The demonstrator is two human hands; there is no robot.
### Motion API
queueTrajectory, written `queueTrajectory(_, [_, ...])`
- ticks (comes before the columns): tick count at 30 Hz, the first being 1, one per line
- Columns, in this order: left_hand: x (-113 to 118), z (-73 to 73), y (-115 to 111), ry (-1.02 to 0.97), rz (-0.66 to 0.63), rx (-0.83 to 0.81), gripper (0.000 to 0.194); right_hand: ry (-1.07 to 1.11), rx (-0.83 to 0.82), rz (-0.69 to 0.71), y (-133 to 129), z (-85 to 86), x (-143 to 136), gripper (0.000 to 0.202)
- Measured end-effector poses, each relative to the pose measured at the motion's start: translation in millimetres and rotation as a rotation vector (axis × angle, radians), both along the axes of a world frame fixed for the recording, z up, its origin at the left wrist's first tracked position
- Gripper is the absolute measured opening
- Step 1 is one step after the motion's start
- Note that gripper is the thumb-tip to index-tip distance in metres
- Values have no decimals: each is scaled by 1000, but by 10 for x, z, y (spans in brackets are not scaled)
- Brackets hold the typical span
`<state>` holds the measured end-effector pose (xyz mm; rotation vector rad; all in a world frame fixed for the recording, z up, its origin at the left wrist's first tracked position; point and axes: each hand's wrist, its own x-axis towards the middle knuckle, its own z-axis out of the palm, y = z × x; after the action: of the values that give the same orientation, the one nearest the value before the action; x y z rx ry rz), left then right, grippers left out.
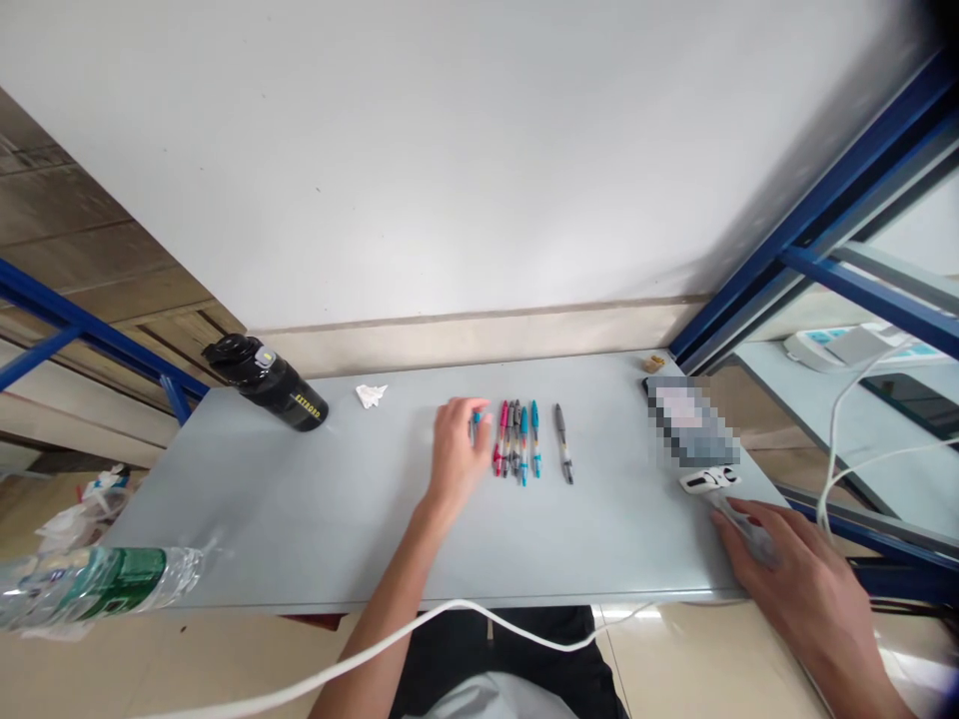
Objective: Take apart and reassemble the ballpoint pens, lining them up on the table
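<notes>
Slim pink, grey and blue plastic pens [523, 423] are lying mid-frame beside the curled left hand [458, 449]; right hand [801, 569] is showing lower right; grips unclear.

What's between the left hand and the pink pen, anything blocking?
Nothing visible blocks it: just a narrow strip of bare tabletop separates the left hand from the pink pen. A teal item shows at that hand's fingertips; whether it's gripped isn't clear.

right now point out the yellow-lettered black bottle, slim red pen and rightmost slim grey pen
Yellow-lettered black bottle [279, 389], head view: body.
Slim red pen [501, 431], head view: barrel.
Rightmost slim grey pen [563, 442], head view: barrel.
</notes>
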<state>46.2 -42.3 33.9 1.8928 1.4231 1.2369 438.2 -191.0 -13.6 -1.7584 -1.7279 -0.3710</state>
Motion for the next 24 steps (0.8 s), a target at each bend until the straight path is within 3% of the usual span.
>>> queueTrajectory(2, [-258, -167, 25, 140, 133, -75, 23, -13, 18, -66, -29, 49, -93, 30])
queueTrajectory(5, [-351, -371, 58, 287, 107, -141, 28, 41, 58, -166, -44, 143, -287, 36])
queueTrajectory(9, [-314, -408, 110, 302, 96, -195, 29, 90, 98, -107, 6, 253, -548, 26])
queueTrajectory(12, [-383, -273, 104, 157, 107, -242, 24, 92, 94, -25, 60, 269, -691, 17])
queueTrajectory(17, [-502, 170, -109, -502, -28, -288, 30, 139, 20, 92, 101, 142, -871, 15])
queueTrajectory(20, [-478, 420, -237, -762, -99, -221, 26, 175, -71, 153, 159, 28, -995, 18])
queueTrajectory(24, [-437, 533, -214, -939, -136, -227, 24, 170, -184, 260, 406, -86, -1190, 36])
